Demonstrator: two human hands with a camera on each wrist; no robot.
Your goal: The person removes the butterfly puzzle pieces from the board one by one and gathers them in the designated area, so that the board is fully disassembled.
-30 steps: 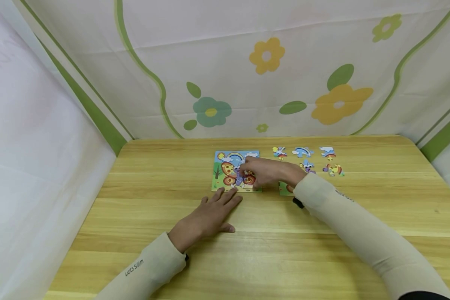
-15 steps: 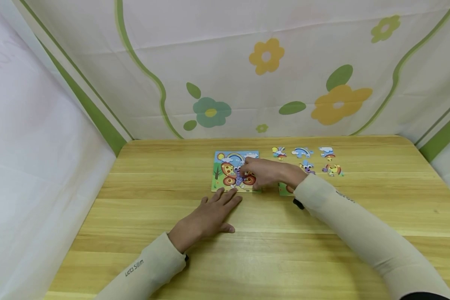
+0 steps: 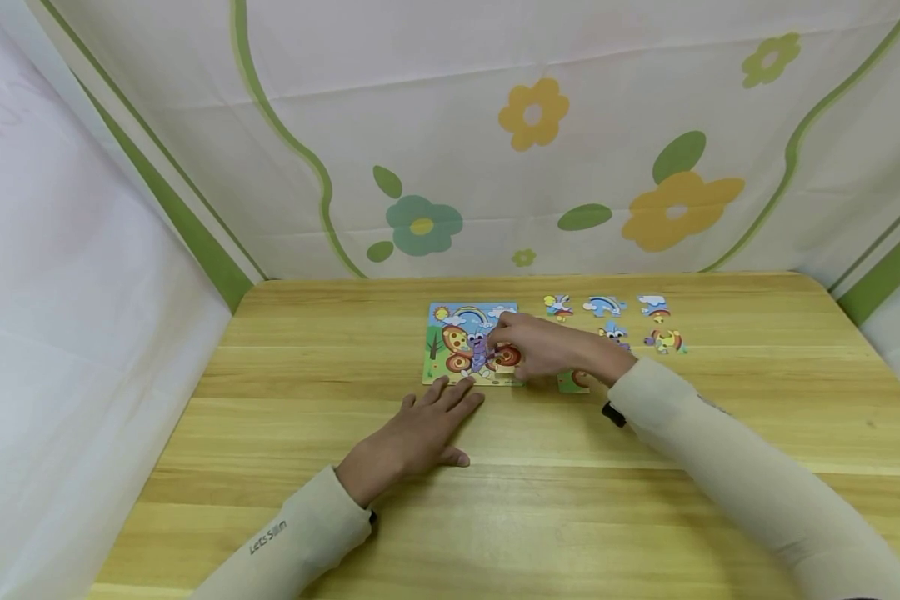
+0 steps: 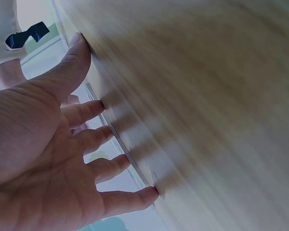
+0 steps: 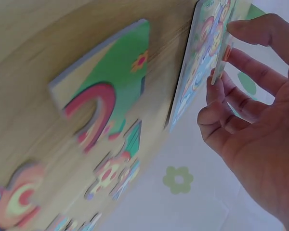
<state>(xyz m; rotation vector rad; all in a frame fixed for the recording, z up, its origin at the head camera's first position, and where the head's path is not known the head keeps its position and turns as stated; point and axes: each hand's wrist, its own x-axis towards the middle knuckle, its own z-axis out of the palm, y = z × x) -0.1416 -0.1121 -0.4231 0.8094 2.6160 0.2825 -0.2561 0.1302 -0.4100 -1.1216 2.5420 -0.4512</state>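
A butterfly jigsaw puzzle (image 3: 457,317) in a flat board lies near the back of the table. My right hand (image 3: 543,344) is over its right side, pinching a puzzle piece (image 5: 222,65) between thumb and fingers. That piece is tilted just above the board, partly hidden by the fingers in the head view. My left hand (image 3: 426,429) lies on the table with fingers spread, the fingertips right at the board's near edge. In the left wrist view, the left fingers (image 4: 101,168) are spread at the tabletop and hold nothing.
Several loose puzzle pieces lie right of the board, among them a rainbow piece (image 3: 604,306), a cloud piece (image 3: 653,304) and a green corner piece (image 5: 108,89). A flower-print cloth wall (image 3: 480,150) rises behind the wooden table (image 3: 307,333).
My right hand has shifted slightly right over the board, and the puzzle piece in its fingers now shows tilted up at the lower right. My left hand stays in place.
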